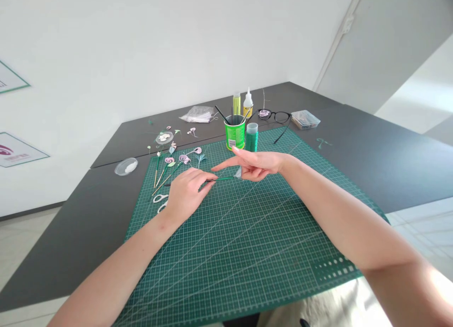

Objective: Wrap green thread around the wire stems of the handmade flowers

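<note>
My left hand (189, 190) is closed in a pinch on a thin flower stem (225, 178) wrapped in green. The stem lies nearly level above the cutting mat (226, 242). A small pale blue flower (238, 172) sits at its right end, beside the folded fingers of my right hand (256, 164). That hand has thumb and index finger stretched apart, the index pointing left over the stem. Whether its folded fingers touch the flower, I cannot tell. White-handled scissors (161, 198) lie left of my left hand, their blades hidden. A spool of green thread (251, 138) stands behind my right hand.
Several purple flowers (169, 161) on stems lie at the mat's back left. A green can (235, 132) of tools, a glue bottle (248, 103), glasses (282, 118) and a clear box (305, 119) stand behind. Clear dishes (126, 166) sit at the left.
</note>
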Motion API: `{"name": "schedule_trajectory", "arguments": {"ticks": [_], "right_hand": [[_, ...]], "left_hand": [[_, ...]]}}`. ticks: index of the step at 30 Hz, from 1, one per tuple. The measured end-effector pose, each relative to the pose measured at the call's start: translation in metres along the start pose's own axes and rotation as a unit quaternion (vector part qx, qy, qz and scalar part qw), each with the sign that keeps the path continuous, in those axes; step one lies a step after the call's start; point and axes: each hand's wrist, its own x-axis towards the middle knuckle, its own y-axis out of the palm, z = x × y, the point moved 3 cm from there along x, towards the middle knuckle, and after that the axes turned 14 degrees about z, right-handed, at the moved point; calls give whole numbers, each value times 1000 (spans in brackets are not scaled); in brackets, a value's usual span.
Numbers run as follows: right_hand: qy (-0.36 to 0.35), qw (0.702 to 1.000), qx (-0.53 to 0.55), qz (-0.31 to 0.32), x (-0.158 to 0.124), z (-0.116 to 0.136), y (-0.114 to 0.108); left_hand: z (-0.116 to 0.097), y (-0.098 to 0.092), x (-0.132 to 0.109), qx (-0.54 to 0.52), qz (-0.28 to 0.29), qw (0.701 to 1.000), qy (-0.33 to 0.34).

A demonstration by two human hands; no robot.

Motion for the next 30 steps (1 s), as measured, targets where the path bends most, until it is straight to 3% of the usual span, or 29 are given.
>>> {"name": "schedule_trajectory", "arguments": {"ticks": [5, 12, 17, 21, 24, 30], "right_hand": [[-2, 999, -1, -32, -1, -3, -7], [-32, 974, -33, -222, -1, -7, -25], [-4, 931, -165, -326, 6, -13, -35], [-25, 898, -213, -383, 7, -11, -37], [-56, 901, -166, -396, 4, -10, -37], [-122, 915, -138, -360, 5, -8, -35]], "left_hand": [[1, -1, 1, -1, 9, 1000, 4], [1, 4, 1, -126, 63, 990, -29], [8, 3, 0, -327, 39, 933, -146], [15, 3, 3, -404, 44, 893, -195], [19, 4, 4, -397, 59, 892, -208], [20, 11, 4, -417, 105, 875, -220]]}}
